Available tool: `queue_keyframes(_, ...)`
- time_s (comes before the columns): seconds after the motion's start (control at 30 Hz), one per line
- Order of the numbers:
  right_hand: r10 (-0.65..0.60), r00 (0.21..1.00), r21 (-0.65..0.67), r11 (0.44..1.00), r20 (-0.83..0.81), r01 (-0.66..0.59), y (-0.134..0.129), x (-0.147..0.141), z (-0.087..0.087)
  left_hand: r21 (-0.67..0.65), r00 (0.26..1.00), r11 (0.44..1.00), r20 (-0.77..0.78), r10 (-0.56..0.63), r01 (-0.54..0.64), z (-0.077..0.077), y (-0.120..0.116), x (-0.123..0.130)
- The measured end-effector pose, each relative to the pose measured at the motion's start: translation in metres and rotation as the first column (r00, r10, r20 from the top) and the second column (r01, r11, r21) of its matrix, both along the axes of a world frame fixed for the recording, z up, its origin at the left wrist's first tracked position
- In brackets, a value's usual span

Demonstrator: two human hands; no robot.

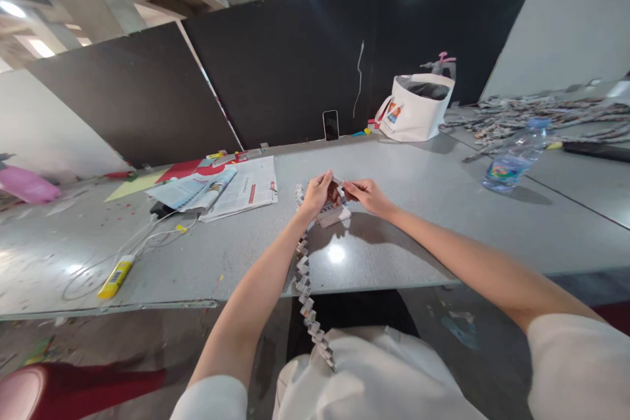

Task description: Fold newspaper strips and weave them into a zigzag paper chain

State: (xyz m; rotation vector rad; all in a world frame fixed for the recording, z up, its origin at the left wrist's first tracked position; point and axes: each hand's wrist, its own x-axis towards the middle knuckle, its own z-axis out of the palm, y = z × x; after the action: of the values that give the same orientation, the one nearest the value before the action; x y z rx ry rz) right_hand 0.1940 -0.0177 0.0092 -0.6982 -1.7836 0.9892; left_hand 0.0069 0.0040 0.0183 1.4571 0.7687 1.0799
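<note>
A: where's there room to get a hand through?
B: right of the right hand (365, 195) there's a wide bare stretch of tabletop (438, 187), up to the water bottle (509, 167). Straight ahead is open till the phone (331, 125) by the black panel (280, 59); white bag (416, 111) blocks further right.
A: and left?
B: tighter tbh. Newspapers (241, 195) sit left of the left hand (319, 191), and the folded-paper chain (306, 292) drops over the near edge.

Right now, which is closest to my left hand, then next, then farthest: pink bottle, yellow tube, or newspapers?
From your left hand, in the head view:
1. Newspapers, just to its left.
2. Yellow tube, farther left and closer to your side.
3. Pink bottle, at the picture's left edge.
</note>
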Motion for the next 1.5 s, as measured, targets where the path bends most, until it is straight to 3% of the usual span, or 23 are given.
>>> queue_keyframes(0.1,0.004,1.0,0.004,1.0,-0.013,-0.004,-0.002,-0.001,0.001,-0.058,1.0,0.998,0.008,-0.012,0.012,0.003,-0.004,0.001)
queue_keyframes(0.23,-0.008,1.0,0.003,1.0,-0.024,0.008,-0.003,-0.002,0.001,-0.03,0.998,0.999,-0.049,0.028,-0.03,0.005,-0.008,0.003)
queue_keyframes(0.47,0.083,0.994,-0.038,0.996,-0.065,-0.085,0.002,-0.001,-0.007,0.024,0.99,0.989,-0.002,-0.144,0.144,0.002,-0.006,0.003)
queue_keyframes(0.67,0.15,0.987,-0.074,0.985,-0.057,-0.154,0.003,-0.003,-0.01,0.079,0.989,0.987,-0.065,-0.135,0.14,0.003,-0.006,0.003)
queue_keyframes(0.97,0.168,0.981,-0.096,0.98,-0.098,-0.177,0.002,-0.007,-0.004,0.041,0.986,0.985,-0.006,-0.168,0.168,-0.001,-0.005,0.004)
queue_keyframes(1.23,-0.003,0.997,0.008,1.0,0.083,0.003,0.003,0.0,-0.006,0.019,0.997,0.997,0.015,-0.081,0.08,0.001,-0.004,0.003)
queue_keyframes(1.5,-0.011,0.995,0.02,1.0,0.099,0.009,0.004,0.002,-0.009,0.0,0.998,0.999,0.04,0.044,-0.044,-0.002,0.004,-0.001)
